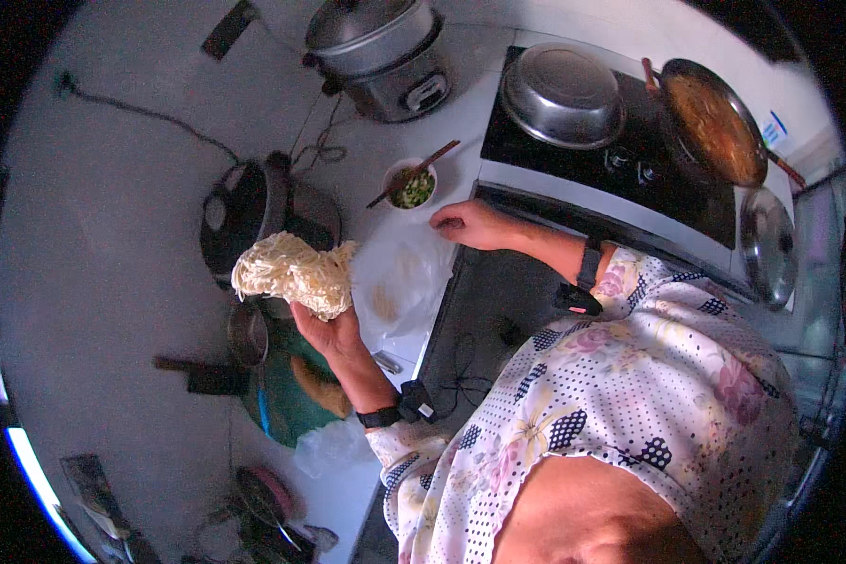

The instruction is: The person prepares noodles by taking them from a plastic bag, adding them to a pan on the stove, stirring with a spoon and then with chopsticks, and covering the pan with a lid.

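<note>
My left hand [330,331] grips a bundle of pale, thin noodles [289,271] and holds it up over the counter. Loosely curled, my right hand [476,224] is at the upper edge of a clear plastic bag [402,275]; whether its fingers pinch the film cannot be made out. Inside the bag are some pale remnants. Just beyond my right hand stands a white bowl [416,192] of chopped green onion, with a pair of brown chopsticks [412,174] laid across it. Behind the noodles is a dark round cooker [236,208], partly hidden.
A black cooktop [497,134] bears an upturned metal basin [562,95] and a pan [712,123] of reddish-brown food. A glass lid [768,247] lies beside it. At the back stands a rice cooker [388,70]. Nearer left are a cleaver [215,377] and a green board [282,398].
</note>
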Motion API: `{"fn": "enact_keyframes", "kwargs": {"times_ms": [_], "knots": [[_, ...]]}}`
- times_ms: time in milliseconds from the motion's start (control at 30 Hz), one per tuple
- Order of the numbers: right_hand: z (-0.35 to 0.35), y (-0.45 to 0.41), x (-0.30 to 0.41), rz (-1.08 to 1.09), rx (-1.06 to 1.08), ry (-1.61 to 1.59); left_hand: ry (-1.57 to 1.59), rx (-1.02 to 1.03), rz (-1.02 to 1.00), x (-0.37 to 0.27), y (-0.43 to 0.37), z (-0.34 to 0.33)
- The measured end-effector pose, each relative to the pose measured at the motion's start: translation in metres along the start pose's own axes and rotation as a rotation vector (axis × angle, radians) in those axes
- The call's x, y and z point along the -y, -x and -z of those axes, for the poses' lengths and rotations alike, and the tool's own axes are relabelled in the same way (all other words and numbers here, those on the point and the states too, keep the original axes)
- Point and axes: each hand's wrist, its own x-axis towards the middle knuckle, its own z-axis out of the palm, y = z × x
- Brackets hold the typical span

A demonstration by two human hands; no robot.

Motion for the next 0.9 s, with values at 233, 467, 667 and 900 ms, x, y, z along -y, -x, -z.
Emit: {"fn": "enact_keyframes", "kwargs": {"times_ms": [233,467,667,900], "knots": [[-0.045,-0.028,-0.05,-0.031,0.136,0.072,-0.008,0.198,-0.013,-0.014,-0.008,-0.03],[-0.095,-0.046,-0.066,-0.013,0.181,-0.143,0.003,0.151,0.031,0.004,-0.045,-0.06],[-0.108,-0.051,-0.074,0.018,0.116,-0.196,0.065,0.247,0.097,0.048,-0.036,-0.091],[-0.123,-0.066,-0.072,0.09,0.19,-0.12,0.186,0.219,0.291,0.107,-0.027,-0.128]]}}
